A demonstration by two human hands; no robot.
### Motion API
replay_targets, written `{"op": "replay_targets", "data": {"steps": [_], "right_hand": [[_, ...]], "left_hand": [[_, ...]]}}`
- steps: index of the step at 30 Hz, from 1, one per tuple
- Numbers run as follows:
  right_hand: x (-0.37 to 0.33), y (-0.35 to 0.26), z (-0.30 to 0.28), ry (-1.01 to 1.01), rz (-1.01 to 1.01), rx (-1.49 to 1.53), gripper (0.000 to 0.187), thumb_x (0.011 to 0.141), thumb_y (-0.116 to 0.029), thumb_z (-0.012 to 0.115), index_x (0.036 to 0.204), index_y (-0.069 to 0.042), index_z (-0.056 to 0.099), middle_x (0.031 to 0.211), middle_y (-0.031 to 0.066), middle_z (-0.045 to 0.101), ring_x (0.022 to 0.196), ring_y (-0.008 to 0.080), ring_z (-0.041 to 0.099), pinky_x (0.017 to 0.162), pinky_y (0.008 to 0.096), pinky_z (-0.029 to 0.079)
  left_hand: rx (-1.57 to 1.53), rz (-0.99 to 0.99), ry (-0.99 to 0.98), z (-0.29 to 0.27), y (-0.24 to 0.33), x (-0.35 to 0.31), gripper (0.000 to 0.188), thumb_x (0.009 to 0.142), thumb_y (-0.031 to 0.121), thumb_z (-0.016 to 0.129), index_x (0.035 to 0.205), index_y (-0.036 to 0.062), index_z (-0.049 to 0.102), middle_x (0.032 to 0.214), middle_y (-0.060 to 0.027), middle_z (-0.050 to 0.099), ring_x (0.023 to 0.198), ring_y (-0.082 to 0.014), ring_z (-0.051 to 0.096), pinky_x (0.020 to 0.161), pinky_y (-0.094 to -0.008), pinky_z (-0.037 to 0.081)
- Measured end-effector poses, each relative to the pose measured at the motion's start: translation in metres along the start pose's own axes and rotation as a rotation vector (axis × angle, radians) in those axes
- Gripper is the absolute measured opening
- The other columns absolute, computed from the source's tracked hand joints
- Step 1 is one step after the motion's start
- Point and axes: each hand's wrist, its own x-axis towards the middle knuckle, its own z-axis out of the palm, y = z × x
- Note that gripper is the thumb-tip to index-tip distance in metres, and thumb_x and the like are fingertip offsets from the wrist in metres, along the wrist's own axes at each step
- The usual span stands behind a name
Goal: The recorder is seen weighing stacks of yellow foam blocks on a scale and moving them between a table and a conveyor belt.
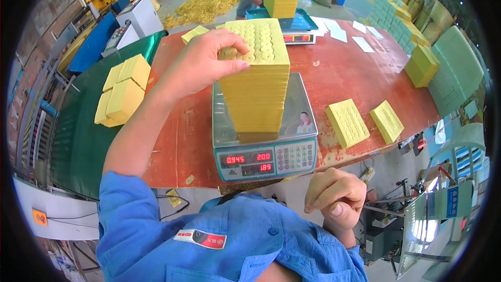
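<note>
Blue shirt (237, 230) fills the lower edge, nearest the camera. Red tabletop (188, 141) spans the area beyond it, with a green surface (78, 141) alongside at left. A scale (305, 107), its display lit red, sits at the tabletop's near edge. On its platform stands the tall stack (253, 102) of yellow sheets, upright, with rows of round marks on top. A second scale (298, 38) stands farther back and bears a yellow block. Yellow bundles (125, 94) lie grouped on the green surface. Left hand (211, 60) rests at the stack's upper left: fingers bent, thumb and forefinger partly apart; whether they grip any sheets, I cannot tell. Right hand (336, 196), near the shirt, has its fingers curled closed, nothing seen in them. Two small bundles (348, 124) lie right of the scale; white sheets (362, 44) lie scattered behind.
</note>
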Motion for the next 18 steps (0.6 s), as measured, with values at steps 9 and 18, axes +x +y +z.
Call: {"op": "replay_targets", "data": {"steps": [9,18], "right_hand": [[0.001,0.007,-0.013,-0.008,0.079,0.004,0.020,0.089,-0.016,0.063,0.084,0.003,0.067,0.079,0.0156,0.066,0.070,0.0233,0.065,0.065,0.0330,0.054],[0.009,0.008,-0.070,-0.089,0.188,0.084,0.020,0.092,-0.014,0.061,0.084,0.003,0.066,0.082,0.0147,0.066,0.072,0.0205,0.063,0.068,0.0318,0.051]], "left_hand": [[0.038,0.046,0.023,0.002,0.012,-0.009,0.014,0.085,0.010,0.069,0.094,0.0003,0.066,0.107,-0.0097,0.069,0.101,-0.0232,0.064,0.090,-0.0331,0.048],[0.326,-0.013,0.122,0.019,0.035,-0.015,0.006,0.086,0.000,0.063,0.092,-0.0015,0.063,0.112,-0.0110,0.069,0.109,-0.0261,0.064,0.095,-0.0333,0.047]]}}
